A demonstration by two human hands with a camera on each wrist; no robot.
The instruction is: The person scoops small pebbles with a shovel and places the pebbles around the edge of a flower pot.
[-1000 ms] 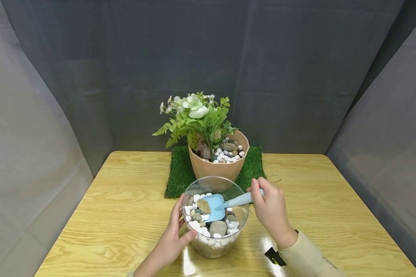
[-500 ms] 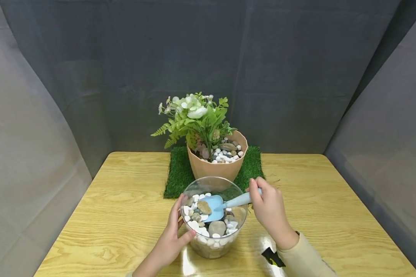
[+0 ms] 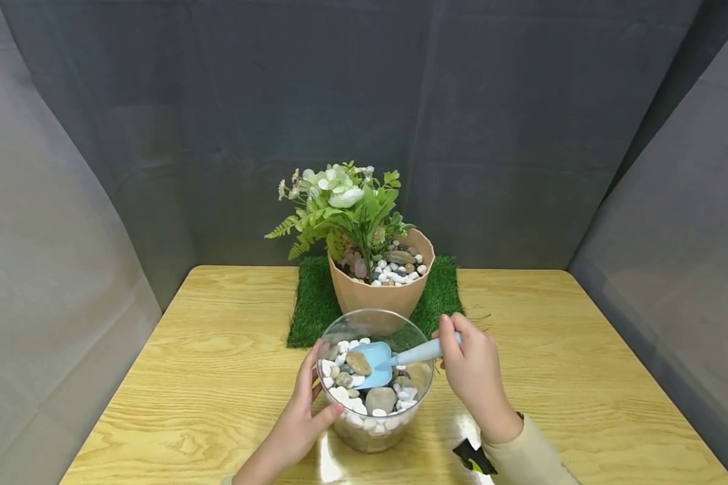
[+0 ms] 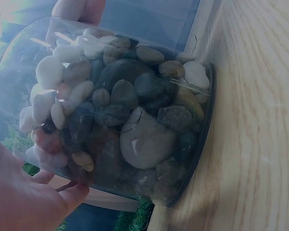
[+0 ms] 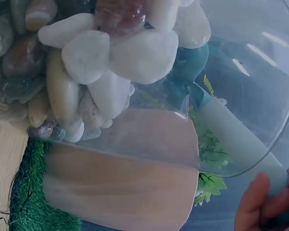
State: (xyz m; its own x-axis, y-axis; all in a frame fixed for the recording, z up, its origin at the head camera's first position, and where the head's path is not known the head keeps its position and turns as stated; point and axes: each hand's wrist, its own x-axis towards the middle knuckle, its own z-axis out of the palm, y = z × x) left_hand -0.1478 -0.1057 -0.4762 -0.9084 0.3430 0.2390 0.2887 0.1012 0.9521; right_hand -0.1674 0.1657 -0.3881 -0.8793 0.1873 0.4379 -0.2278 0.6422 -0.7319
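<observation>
My right hand (image 3: 473, 370) grips the handle of a small light-blue shovel (image 3: 373, 364). The shovel's blade lies inside a clear plastic container (image 3: 370, 441), among white and brown pebbles (image 3: 340, 394). A tan stone (image 3: 358, 363) sits at the blade's left end. My left hand (image 3: 297, 417) holds the container from the left, with its thumb by the front rim and its fingers curved round the side. In the left wrist view, grey and white stones (image 4: 147, 139) show through the container wall. The right wrist view shows the shovel handle (image 5: 236, 134) crossing the rim toward my fingers.
Right behind the container stands a peach flowerpot (image 3: 379, 296) with more pebbles and a plant (image 3: 346, 209) with white flowers. Under the pot lies a green artificial-grass mat (image 3: 312, 300). The wooden table (image 3: 206, 377) is bordered by grey cloth walls (image 3: 497, 135).
My right hand and the shovel stay nearly in place, with only a slight shift. The container, its stones and my left hand have hardly moved.
</observation>
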